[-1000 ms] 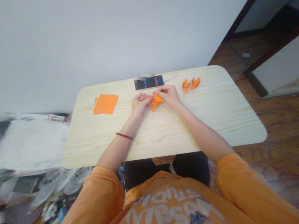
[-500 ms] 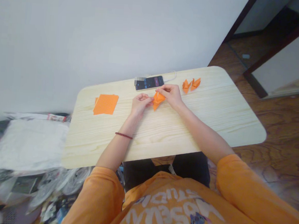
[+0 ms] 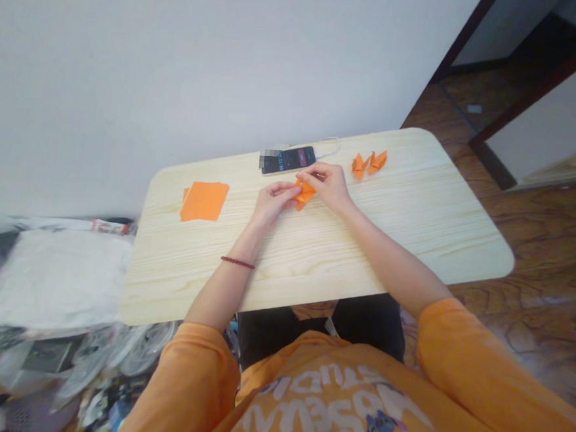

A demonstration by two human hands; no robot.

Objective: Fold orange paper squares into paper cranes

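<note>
Between my two hands is a small piece of folded orange paper (image 3: 304,195), just above the middle of the table. The fingers of my left hand (image 3: 272,201) pinch its left side. My right hand (image 3: 330,185) grips its upper part with thumb and fingertips. Parts of the folds are hidden behind my fingers. To the right stand two finished-looking orange origami birds, a left one (image 3: 359,166) and a right one (image 3: 378,161). On the left lies a small stack of square orange paper sheets (image 3: 204,201).
A phone (image 3: 288,160) with a lit screen lies behind my hands, a white cable (image 3: 329,154) plugged into it. The pale wooden table (image 3: 324,264) stands against a white wall. Plastic bags and clutter (image 3: 61,279) cover the floor at the left.
My left fingers have moved slightly right and up onto the folded paper, covering more of it. My right fingertips have shifted a little left. The paper's lower point looks shorter.
</note>
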